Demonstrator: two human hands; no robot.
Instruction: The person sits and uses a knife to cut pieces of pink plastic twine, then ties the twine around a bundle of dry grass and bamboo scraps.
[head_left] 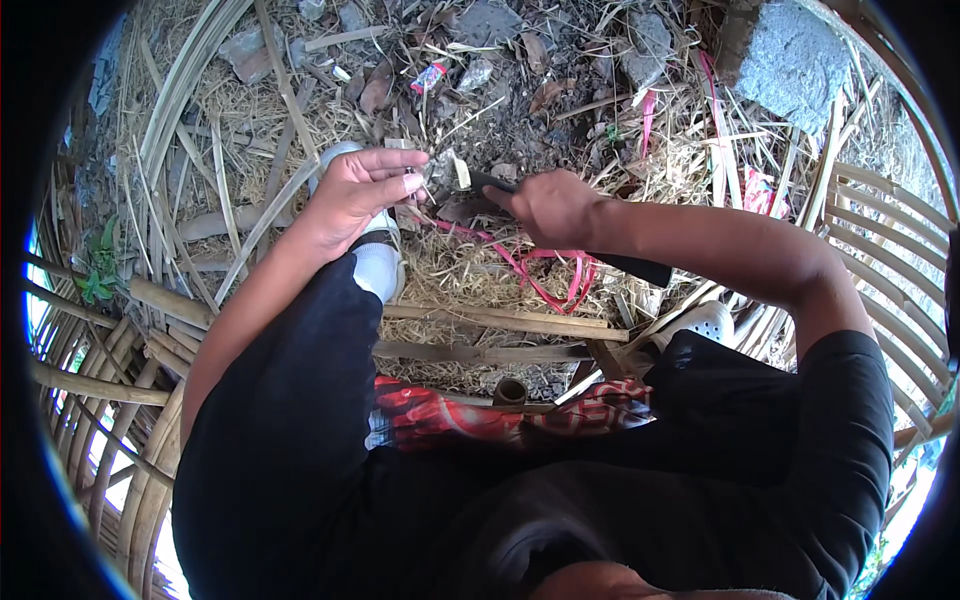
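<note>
My left hand [368,195] is over the pale shoe on my left foot, its thumb and fingers pinched together on a thin pale strip that is hard to make out. To its right, my right hand [553,207] is closed around a dark knife [490,184], with the index finger stretched along it. One dark end of the knife points toward my left hand; its other end shows below my right forearm. A short pale sliver [461,172] stands by the end nearest my left hand.
Bamboo shavings and straw [450,262] litter the ground, with pink plastic ribbon [520,262] among them. Bamboo poles [500,320] lie before me. A grey stone block [790,65] sits at the far right. Curved bamboo slat frames [890,255] stand on both sides.
</note>
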